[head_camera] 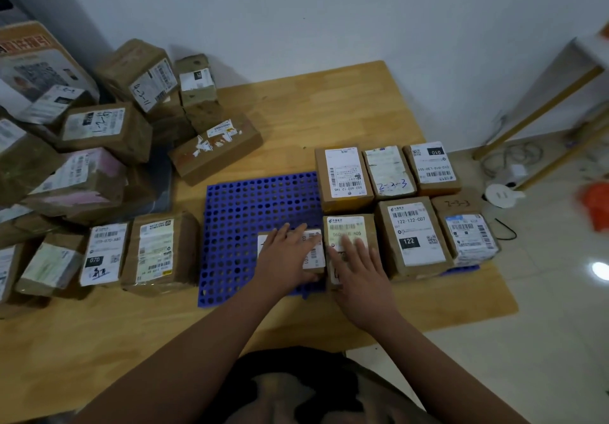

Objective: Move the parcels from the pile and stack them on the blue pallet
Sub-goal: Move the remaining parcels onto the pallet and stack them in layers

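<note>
A blue perforated pallet lies on the wooden table. Several brown parcels with white labels stand in two rows on its right half, among them one marked 122. My left hand rests flat, fingers straight, on a small parcel at the pallet's front middle. My right hand lies flat on the neighbouring parcel with a yellowish label. The two parcels touch side by side. A pile of brown parcels fills the table's left side.
Two labelled parcels stand just left of the pallet. A long brown box lies behind it. Right of the table are the floor, cables, a white round device and a slanted wooden frame. A white wall stands behind.
</note>
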Demonstrator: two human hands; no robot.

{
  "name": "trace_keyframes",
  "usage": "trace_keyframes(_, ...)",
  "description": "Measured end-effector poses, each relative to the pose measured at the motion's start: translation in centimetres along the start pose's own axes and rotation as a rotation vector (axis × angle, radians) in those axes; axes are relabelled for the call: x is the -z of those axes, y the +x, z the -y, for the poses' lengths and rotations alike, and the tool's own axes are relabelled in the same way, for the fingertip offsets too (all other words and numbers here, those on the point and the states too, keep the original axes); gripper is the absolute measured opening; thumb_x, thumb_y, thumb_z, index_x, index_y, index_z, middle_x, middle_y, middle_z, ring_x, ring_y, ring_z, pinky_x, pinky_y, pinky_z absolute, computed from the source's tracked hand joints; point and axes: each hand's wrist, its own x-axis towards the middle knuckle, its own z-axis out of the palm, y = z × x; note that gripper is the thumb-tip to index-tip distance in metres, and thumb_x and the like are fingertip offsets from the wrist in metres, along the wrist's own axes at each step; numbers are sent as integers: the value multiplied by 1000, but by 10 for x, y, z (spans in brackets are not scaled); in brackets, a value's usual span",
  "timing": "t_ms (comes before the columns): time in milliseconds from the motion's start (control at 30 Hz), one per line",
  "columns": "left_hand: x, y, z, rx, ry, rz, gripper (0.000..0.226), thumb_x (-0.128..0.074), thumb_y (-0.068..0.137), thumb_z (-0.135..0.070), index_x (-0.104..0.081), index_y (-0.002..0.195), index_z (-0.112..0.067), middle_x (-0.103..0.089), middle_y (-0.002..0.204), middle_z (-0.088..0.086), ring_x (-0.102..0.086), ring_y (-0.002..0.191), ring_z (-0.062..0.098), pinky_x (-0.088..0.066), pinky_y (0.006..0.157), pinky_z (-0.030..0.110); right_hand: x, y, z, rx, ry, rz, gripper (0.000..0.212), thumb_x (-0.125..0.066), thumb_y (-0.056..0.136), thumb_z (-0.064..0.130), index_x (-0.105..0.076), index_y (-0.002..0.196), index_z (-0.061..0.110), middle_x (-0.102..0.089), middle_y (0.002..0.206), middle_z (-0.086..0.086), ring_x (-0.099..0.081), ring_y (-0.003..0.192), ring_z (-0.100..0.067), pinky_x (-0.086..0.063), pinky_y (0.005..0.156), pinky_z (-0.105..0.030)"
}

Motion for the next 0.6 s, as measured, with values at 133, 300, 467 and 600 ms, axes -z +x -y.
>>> trace_keyframes(133,-6,-1,5,-8,3,-46,90,-60,81,-65,-13,152,-38,-7,163,-4,-5,149,26,-7,121,45,3,1,-4,7,-5,11,80,-49,94,47,1,155,31,13,163,-3,17,148,-26,17,115,-42)
trace_keyframes(300,-3,2,9,10,-14,-69,99,-61,74,-73,-16,153,-32,-17,160,-5,-18,146,24,-17,117,44,7,1,-8,3,28,33,83,-53,93,47,0,155,32,13,162,-1,17,148,-25,16,116,-41)
trace_keyframes(467,6,0,9,375,-146,-108,104,-54,62,-88,-26,145,-31,-41,137,7,-45,122,33,-41,98,50,12,0,-6,-1,41,37,82,-53,93,45,0,155,31,17,160,0,17,148,-26,17,116,-41)
trace_keyframes(600,4,9,6,547,-294,36,100,-43,77,-82,-10,152,-24,-30,147,19,-48,122,38,-49,86,46,12,1,-5,-9,32,42,82,-52,94,45,0,155,32,11,163,-2,17,148,-26,19,114,-41)
